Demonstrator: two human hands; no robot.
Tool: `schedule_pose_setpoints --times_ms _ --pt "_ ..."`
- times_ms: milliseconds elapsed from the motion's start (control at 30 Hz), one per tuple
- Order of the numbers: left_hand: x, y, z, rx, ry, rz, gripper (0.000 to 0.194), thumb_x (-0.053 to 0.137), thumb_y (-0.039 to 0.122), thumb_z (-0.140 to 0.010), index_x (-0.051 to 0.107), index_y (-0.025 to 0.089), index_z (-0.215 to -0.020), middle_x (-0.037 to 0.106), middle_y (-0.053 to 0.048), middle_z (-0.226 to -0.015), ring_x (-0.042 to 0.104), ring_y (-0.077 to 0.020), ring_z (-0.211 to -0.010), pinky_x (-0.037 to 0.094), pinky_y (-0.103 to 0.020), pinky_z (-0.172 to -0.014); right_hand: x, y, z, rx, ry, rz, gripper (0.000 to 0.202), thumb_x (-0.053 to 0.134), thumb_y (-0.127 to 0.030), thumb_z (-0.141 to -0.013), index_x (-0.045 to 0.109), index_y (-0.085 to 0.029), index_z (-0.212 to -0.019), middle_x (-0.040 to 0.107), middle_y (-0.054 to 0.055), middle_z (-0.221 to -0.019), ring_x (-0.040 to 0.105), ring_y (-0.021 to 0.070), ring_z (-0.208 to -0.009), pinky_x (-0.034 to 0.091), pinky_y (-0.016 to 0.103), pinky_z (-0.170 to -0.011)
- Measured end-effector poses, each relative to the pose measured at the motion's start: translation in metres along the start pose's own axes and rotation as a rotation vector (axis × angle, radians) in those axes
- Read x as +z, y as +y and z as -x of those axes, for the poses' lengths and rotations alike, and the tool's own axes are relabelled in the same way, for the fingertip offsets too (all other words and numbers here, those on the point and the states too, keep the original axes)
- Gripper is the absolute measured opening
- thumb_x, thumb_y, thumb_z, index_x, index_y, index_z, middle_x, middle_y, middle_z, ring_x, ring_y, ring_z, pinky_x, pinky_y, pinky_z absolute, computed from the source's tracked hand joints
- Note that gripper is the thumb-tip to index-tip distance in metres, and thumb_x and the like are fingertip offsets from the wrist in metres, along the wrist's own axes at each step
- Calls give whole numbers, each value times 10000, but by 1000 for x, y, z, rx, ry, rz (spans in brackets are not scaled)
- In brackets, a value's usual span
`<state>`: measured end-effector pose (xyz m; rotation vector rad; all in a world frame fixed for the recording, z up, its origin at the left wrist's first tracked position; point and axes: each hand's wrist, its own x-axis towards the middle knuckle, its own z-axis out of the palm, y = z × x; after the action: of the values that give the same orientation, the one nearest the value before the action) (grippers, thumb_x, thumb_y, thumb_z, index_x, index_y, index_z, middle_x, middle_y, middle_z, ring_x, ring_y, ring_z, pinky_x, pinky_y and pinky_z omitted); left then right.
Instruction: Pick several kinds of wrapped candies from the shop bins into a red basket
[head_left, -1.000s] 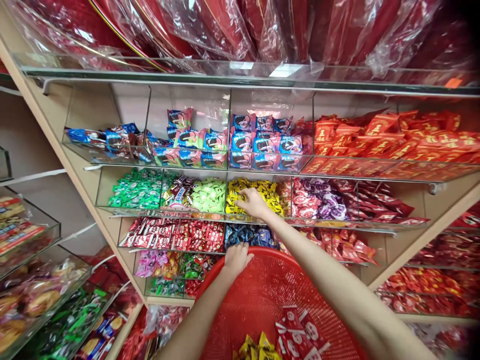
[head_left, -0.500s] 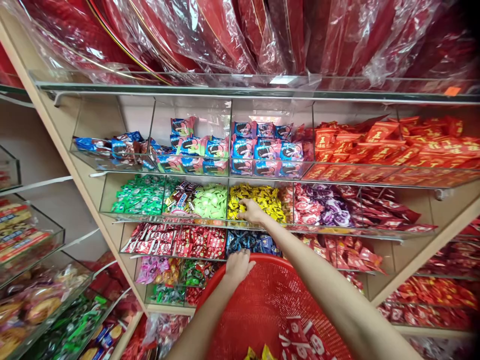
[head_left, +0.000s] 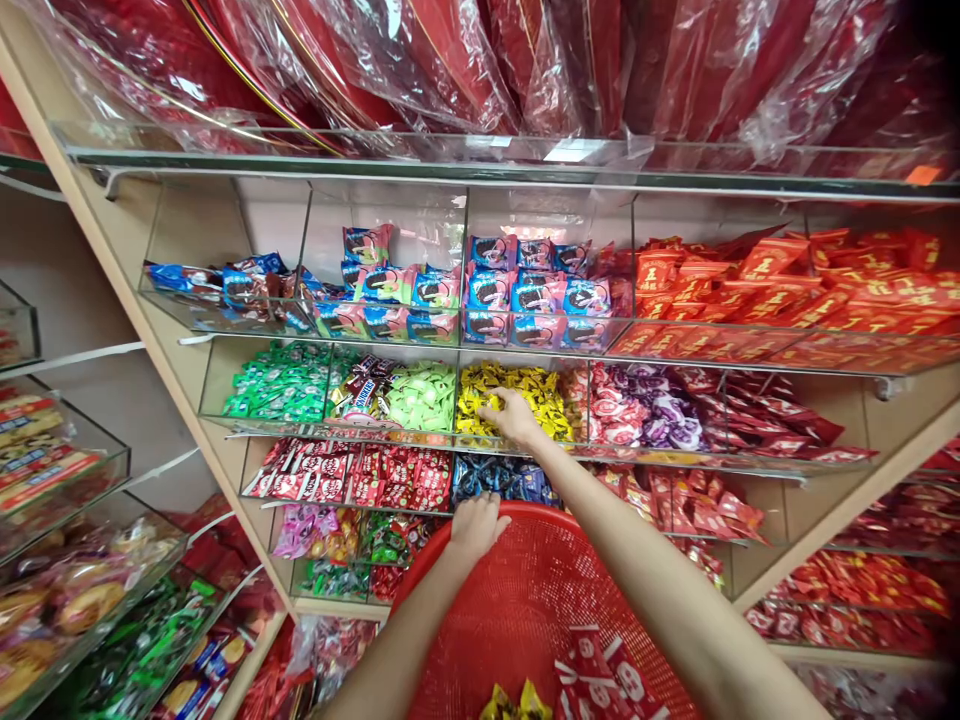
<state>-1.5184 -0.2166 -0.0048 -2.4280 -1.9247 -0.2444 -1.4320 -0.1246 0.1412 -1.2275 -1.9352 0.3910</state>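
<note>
My right hand (head_left: pixel 512 414) reaches into the bin of yellow-wrapped candies (head_left: pixel 551 395), its thumb and a finger apart over the front of the pile; no candy shows between them. With my left hand (head_left: pixel 478 523) I hold the far rim of a red mesh basket (head_left: pixel 487 625), fingers over the edge. Inside the basket lie red-and-white packets (head_left: pixel 600 675) at the right and a few yellow candies (head_left: pixel 517 702) near the bottom of the view.
Clear dividers split the shelves around the yellow bin. Green candies (head_left: pixel 281 385) are at left, blue-pink cookie packs (head_left: pixel 491 290) above, purple candies (head_left: pixel 667 410) and orange-red packets (head_left: pixel 772 258) at right. Glass fronts edge the bins. Plastic-wrapped red items (head_left: pixel 450 70) fill the top.
My right hand has shifted slightly right and up over the yellow candies. My left hand stays on the basket rim. The view has moved slightly.
</note>
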Motion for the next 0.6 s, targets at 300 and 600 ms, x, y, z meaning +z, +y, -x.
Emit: schedule_pose_setpoints --times_ms 300,600 --pt "-2 1 0 19 -10 -1 381 348 452 -852 473 171 -1076 594 -99 -1021 580 -196 -911 451 -300 -759 -7 -2 4 113 85 -293 504 556 -550 -644 572 -128 -919 511 -15 -639 475 111 -513 394 246 -494" --pt "-7 3 -1 17 -28 5 380 353 453 -850 474 171 -1074 589 -102 -1024 578 -201 -910 448 -310 -763 -28 -30 68 14 38 -605 435 494 -500 -748 476 -183 -1045 577 32 -866 538 101 -536 444 242 -497"
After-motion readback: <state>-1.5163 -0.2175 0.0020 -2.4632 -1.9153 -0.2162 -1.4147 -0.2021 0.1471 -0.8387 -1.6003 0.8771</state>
